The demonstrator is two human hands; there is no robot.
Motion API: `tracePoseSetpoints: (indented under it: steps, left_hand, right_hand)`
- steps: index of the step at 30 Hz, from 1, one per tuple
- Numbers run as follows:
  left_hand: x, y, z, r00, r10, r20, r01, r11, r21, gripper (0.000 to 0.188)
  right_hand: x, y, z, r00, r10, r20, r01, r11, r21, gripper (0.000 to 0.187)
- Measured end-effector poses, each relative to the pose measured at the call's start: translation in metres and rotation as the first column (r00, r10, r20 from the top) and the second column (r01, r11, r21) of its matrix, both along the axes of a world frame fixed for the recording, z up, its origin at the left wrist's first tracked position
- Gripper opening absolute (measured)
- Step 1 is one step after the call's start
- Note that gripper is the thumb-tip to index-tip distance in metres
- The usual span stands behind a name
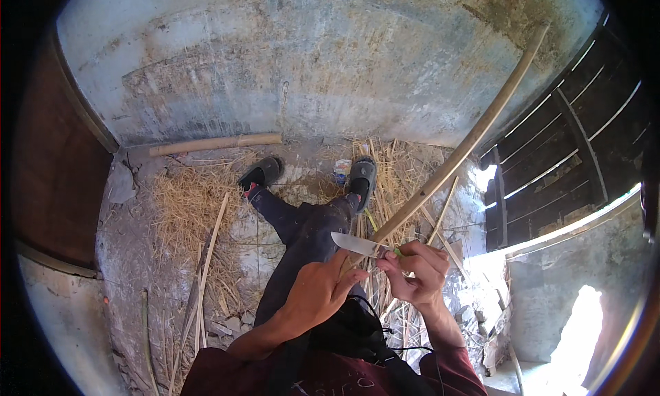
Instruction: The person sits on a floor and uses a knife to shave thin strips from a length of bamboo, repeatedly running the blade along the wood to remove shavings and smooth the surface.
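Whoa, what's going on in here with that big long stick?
A person is holding a silver-bladed knife in their right hand, with the blade lying across a long brown wooden pole. Their left hand holds the pole's near end, just below the blade. The pole slants up and away to the right. Whether the blade is cutting into it is hard to tell. Dry yellow straw is scattered over the floor around their dark slippers.

Daylight cuts through the gaps in the plank shutter (582, 148) on the right, burning a white patch onto the near-right wall (543, 276); the brown panel (58, 155) on the left sits dim, and straight edges bow toward dark corners.
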State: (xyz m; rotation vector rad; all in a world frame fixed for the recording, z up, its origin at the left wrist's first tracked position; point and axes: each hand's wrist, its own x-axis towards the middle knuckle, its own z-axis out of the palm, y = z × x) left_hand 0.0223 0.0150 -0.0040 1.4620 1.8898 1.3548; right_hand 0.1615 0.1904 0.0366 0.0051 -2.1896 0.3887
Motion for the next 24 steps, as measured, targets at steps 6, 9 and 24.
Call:
tracePoseSetpoints:
  steps: [6,9,24]
  left_hand:
    - [-0.007,0.005,0.012,0.994,-0.08,0.073,0.079,0.997,0.016,0.051]
    - [-0.006,0.0,0.014,0.993,-0.093,0.076,0.093,0.996,0.002,0.051]
    - [-0.006,-0.001,0.01,0.991,-0.085,0.108,0.086,0.996,-0.012,0.049]
  right_hand:
    - [0.001,0.001,0.009,1.0,0.006,0.003,-0.006,0.999,0.052,0.033]
    - [0.004,0.002,0.006,0.999,0.037,-0.01,-0.037,0.998,0.058,0.033]
    - [0.003,0.004,-0.001,0.993,0.116,0.015,-0.114,0.989,-0.093,0.032]
